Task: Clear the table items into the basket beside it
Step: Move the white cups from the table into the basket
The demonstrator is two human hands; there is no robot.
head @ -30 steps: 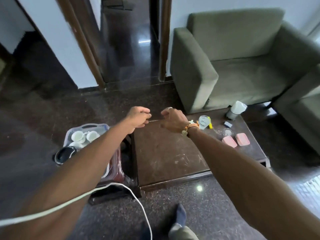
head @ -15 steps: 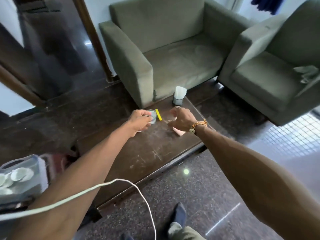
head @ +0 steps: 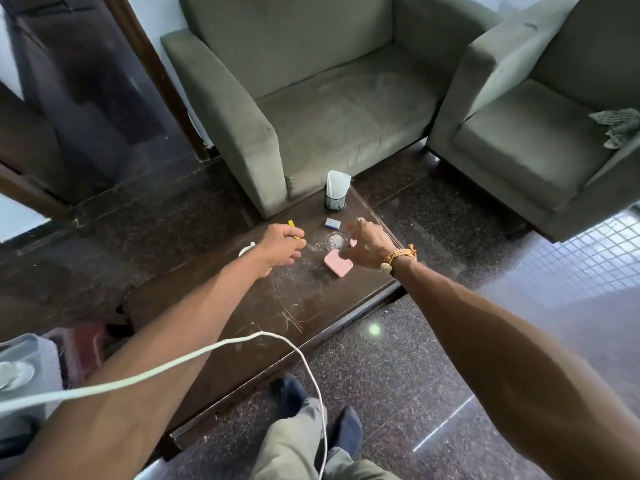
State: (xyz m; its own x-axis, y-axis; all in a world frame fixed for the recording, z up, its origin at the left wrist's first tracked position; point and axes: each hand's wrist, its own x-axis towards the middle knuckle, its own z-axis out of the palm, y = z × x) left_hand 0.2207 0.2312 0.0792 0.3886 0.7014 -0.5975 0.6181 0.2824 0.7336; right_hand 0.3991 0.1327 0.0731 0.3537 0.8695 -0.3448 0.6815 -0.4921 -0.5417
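Before two armchairs, a scratched table [head: 214,323] under spread, empty hands [head: 278,249].

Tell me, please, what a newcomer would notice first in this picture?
Two bare arms reach over a dark low table, the left hand and right hand hovering above its far end. Between them lies a pink box, with a mesh cup of tissue behind. Green armchairs fill the background, and a white cable loops across the foreground.

Table contents, counted
Pink box [head: 338,263]: 1. Mesh holder [head: 335,200]: 1. Clear lid [head: 335,240]: 1. Small blue-white block [head: 332,222]: 1. Yellow item [head: 292,223]: 1.
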